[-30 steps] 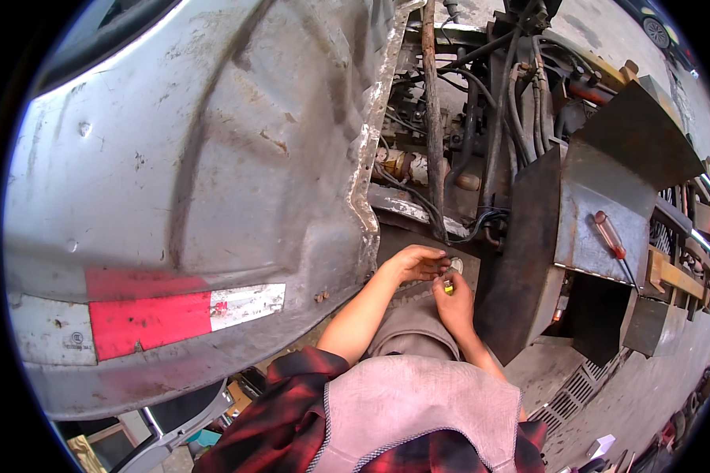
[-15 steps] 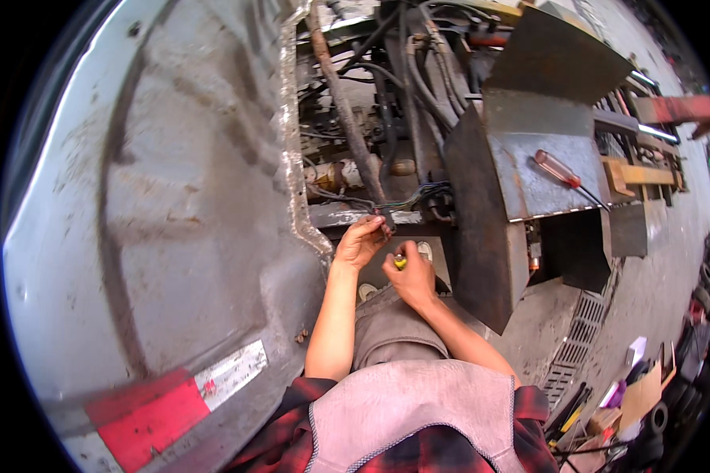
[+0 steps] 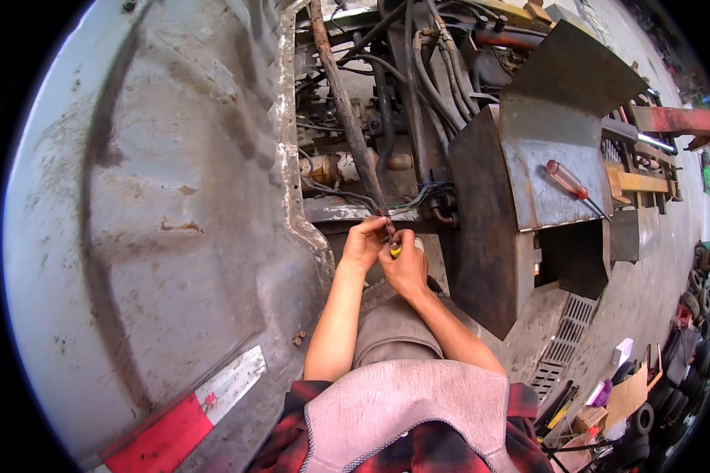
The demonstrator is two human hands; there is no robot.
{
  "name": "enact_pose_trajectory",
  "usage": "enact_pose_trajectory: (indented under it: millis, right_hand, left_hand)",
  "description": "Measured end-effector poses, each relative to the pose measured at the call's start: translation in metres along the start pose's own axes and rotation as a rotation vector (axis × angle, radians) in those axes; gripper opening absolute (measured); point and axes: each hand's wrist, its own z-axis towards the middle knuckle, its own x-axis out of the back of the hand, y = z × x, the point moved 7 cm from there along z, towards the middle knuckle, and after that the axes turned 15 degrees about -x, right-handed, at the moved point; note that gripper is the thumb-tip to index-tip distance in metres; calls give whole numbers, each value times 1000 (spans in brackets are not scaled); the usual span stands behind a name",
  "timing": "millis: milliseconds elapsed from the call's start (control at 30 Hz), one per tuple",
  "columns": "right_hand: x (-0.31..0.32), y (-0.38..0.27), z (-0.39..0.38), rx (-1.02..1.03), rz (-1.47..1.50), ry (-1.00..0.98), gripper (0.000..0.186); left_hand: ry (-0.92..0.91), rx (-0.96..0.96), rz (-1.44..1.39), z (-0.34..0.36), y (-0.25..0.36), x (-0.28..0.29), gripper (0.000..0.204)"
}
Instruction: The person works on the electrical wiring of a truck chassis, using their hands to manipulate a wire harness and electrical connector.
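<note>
in the head view, the left hand (image 3: 364, 243) pinches a dark connector-like piece (image 3: 390, 229) just below coloured wires (image 3: 420, 195); the right hand (image 3: 406, 266), close beside, grips a yellow tool (image 3: 395, 251) under that piece, its long axis mostly hidden.

Wires (image 3: 423, 194): thin, loosely bundled, partly blue-green, curving down to the left hand's (image 3: 364, 240) fingertips. Short dark piece (image 3: 390, 229): slim, reddish in places, roughly upright between both hands; its type is indistinct. Yellow item (image 3: 395, 251): small, mostly covered by the right hand (image 3: 406, 264) gripping it.
</note>
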Motion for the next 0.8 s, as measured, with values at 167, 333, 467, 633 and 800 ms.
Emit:
enact_pose_trajectory:
  millis: [167,333,467,633,800]
  right_hand:
    - [-4,-2,2,-12,31,-40,34]
    - [-6,3,4,-38,56,-41,35]
    - [-2,2,6,-77,96,-17,33]
    - [-1,-1,5,-74,83,-39,32]
    - [0,1,9,-110,74,-72,33]
  left_hand:
    - [13,37,-35,3,-6,8,9]
    - [16,70,-47,5,-7,7,12]
    - [42,53,-75,4,-7,8,11]
    - [56,35,-61,2,-5,10,8]
    - [66,36,-44,-3,-6,9,8]
